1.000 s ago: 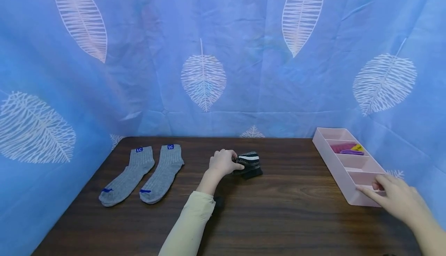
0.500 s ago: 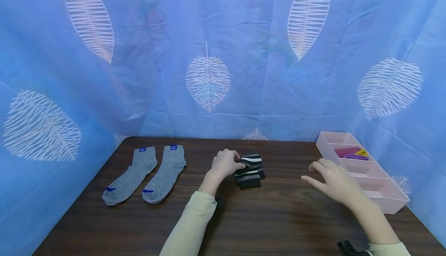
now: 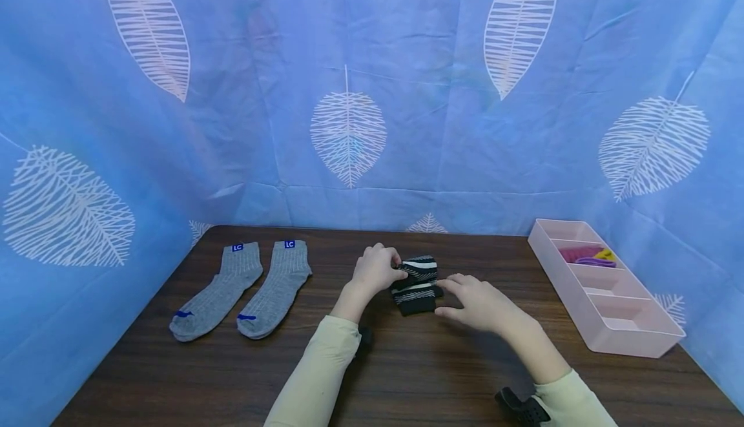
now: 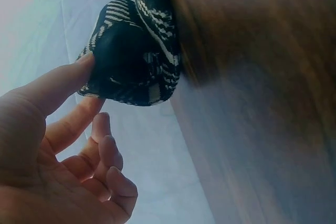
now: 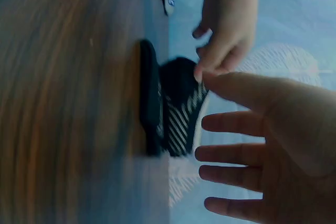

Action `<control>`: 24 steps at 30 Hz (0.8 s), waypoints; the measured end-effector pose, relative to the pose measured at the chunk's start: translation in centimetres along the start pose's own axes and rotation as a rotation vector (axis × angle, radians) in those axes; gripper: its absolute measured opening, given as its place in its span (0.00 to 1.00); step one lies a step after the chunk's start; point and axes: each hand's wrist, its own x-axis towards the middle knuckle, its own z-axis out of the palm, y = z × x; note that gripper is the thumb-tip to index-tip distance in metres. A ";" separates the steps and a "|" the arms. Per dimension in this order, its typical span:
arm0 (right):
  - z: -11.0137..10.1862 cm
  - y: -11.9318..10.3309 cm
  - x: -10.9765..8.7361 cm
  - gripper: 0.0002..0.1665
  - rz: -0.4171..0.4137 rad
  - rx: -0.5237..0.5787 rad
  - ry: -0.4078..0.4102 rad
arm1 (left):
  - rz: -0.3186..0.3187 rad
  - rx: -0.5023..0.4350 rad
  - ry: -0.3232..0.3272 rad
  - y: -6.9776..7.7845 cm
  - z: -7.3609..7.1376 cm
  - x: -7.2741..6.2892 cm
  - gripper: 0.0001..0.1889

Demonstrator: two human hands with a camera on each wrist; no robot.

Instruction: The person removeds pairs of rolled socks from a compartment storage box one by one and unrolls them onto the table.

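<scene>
Black socks with white stripes [image 3: 417,291] lie folded on the dark wooden table, near its middle. My left hand [image 3: 374,270] pinches one edge of the fabric between thumb and index finger. The left wrist view shows that edge of the striped sock [image 4: 131,61] lifted, with a dark opening facing the camera. My right hand [image 3: 476,301] is just to the right of the socks, fingers extended. In the right wrist view, its fingers [image 5: 231,153] are spread and hold nothing; whether the thumb touches the fabric I cannot tell.
Two grey socks, one outer [image 3: 215,294] and one inner [image 3: 276,291], lie flat on the table's left side. At the right stands a pink divided box [image 3: 560,291], with folded pink, purple and yellow socks [image 3: 587,256] in one compartment. A blue leaf-patterned curtain [image 3: 256,123] hangs behind.
My right hand has come from the pink box leftward to the striped socks. My left hand keeps its pinch, and the striped fabric now lies more spread out towards me.
</scene>
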 end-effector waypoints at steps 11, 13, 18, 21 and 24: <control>2.2 -0.5 2.3 0.37 0.021 0.112 -0.224 | 0.033 0.010 -0.002 -0.4 0.2 0.2 0.12; 2.4 -0.5 2.3 0.37 0.016 0.125 -0.240 | 0.036 -0.003 -0.009 -0.4 0.3 0.2 0.13; 2.7 -0.5 2.0 0.37 0.000 0.128 -0.228 | 0.061 -0.030 -0.035 -0.2 0.5 0.3 0.15; 2.7 -0.7 1.8 0.37 -0.009 0.130 -0.231 | 0.100 0.009 -0.050 0.0 0.7 0.2 0.18; 2.8 -1.1 1.5 0.38 -0.032 0.130 -0.236 | 0.148 0.097 -0.070 0.2 0.8 -0.1 0.23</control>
